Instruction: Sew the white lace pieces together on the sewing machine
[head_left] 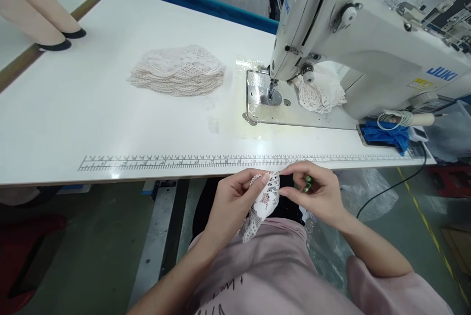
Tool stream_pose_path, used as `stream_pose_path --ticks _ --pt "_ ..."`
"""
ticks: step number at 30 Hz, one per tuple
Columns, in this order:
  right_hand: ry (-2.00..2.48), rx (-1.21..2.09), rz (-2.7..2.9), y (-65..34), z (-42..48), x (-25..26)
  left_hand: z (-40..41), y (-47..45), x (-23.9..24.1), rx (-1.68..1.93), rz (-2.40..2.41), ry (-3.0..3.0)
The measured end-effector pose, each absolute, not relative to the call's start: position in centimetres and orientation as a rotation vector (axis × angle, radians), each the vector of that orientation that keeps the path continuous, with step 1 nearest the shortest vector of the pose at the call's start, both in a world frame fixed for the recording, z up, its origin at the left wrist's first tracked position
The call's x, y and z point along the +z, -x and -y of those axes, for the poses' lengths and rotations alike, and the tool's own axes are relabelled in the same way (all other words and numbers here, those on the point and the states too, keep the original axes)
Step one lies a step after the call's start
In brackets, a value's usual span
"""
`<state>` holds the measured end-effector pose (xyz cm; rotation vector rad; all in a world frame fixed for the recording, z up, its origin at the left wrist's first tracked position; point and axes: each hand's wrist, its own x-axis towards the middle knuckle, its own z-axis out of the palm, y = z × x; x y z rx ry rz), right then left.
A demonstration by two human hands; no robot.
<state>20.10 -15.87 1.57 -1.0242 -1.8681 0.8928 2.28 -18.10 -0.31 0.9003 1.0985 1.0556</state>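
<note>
A piece of white lace (265, 201) hangs in front of my lap, just below the table's front edge. My left hand (235, 199) pinches its upper edge between thumb and fingers. At the lace's right edge, the thumb and forefinger of my right hand (318, 190) are held apart, their tips close to or touching it. Tucked in the curled fingers of that hand is a small green tool (308, 184), mostly hidden. A layered stack of lace pieces (178, 72) lies on the white table (91, 114). More lace (320, 90) is bunched under the sewing machine's arm.
A JUKI sewing machine (382, 50) stands at the right, its needle area (271, 93) facing the stack. A printed ruler (206, 162) runs along the front edge. Blue cloth (386, 134) and a cord coil (395, 119) lie at right. Mannequin-like legs (47, 15) stand at upper left.
</note>
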Motion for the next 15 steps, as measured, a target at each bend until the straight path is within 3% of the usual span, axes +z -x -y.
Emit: stream_pose_path --ticks 15 --pt "0.946 0.367 2.02 -19.1 14.9 -0.5 17.8 -2.7 -0.5 1.026 -1.07 -0.98"
